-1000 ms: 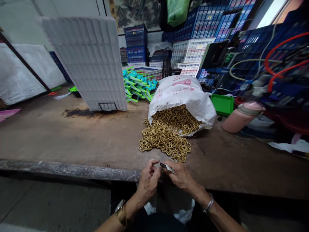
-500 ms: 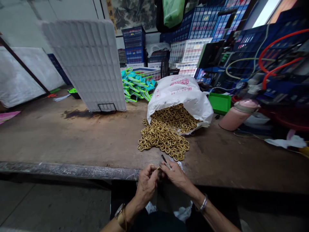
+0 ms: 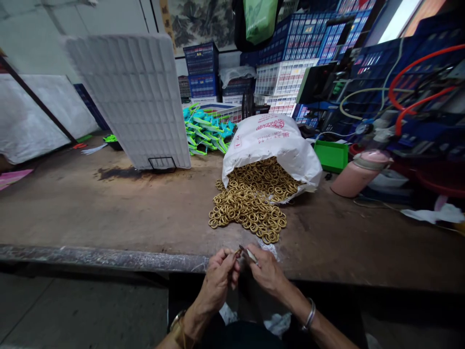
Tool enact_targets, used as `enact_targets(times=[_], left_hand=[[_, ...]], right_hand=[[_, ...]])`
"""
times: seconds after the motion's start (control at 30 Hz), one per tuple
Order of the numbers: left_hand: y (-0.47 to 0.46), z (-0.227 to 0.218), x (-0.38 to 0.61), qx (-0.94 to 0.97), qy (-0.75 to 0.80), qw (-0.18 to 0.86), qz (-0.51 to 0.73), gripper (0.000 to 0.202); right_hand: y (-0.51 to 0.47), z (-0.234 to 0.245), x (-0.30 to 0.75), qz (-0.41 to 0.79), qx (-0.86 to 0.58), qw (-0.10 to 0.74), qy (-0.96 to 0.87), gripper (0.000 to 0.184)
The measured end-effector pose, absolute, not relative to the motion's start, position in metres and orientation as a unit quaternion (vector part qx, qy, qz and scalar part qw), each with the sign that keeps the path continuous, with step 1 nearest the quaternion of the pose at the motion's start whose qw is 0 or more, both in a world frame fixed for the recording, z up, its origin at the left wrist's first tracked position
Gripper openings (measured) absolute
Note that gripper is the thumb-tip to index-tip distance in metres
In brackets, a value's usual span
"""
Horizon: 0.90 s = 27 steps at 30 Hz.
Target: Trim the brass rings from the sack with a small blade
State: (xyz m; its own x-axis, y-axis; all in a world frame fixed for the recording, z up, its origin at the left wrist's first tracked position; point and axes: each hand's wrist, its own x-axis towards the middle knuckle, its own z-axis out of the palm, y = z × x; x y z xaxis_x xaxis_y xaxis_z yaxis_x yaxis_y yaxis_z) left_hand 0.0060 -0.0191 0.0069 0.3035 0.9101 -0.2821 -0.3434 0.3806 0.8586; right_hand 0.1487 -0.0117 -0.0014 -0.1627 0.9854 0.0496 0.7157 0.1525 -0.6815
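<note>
My left hand, wearing a watch, is closed in a pinch on a gold-coloured ring, mostly covered by the fingers. My right hand, with a silver bangle at the wrist, grips a small knife with a dark tip and a pale body. Its tip meets or nearly meets the ring; contact is too small to make out. Both hands are at the table's front edge, above my lap. Just beyond them lies a heap of gold rings, spilling from the mouth of a white woven sack.
On the wooden table, a white ribbed panel stands upright at left. Behind are green and turquoise plastic pieces and stacked crates. To the right are a green tray, a pink bottle and orange hoses.
The knife's tip has swung down and left to the ring, from pointing up past the hands. My left fingers have turned, bringing the ring's edge up toward it.
</note>
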Motion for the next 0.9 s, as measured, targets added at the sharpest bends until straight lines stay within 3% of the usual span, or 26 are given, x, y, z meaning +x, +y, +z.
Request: enact_targets(times=[0.2, 0.57, 0.73, 0.9], left_hand=[[-0.018, 0.005, 0.006, 0.375, 0.436, 0.697, 0.429, 0.031], [-0.021, 0.009, 0.006, 0.426, 0.462, 0.655, 0.419, 0.032], [-0.03, 0.018, 0.005, 0.409, 0.432, 0.691, 0.411, 0.03], [-0.028, 0.017, 0.005, 0.327, 0.369, 0.749, 0.442, 0.026]], right_hand=[[-0.018, 0.004, 0.142, 0.224, -0.577, 0.189, -0.763, 0.027], [-0.02, -0.004, 0.139, 0.156, -0.607, 0.154, -0.764, 0.026], [-0.009, -0.007, 0.152, 0.152, -0.649, 0.125, -0.735, 0.022], [0.009, 0.002, 0.168, 0.071, -0.712, 0.128, -0.687, 0.02]])
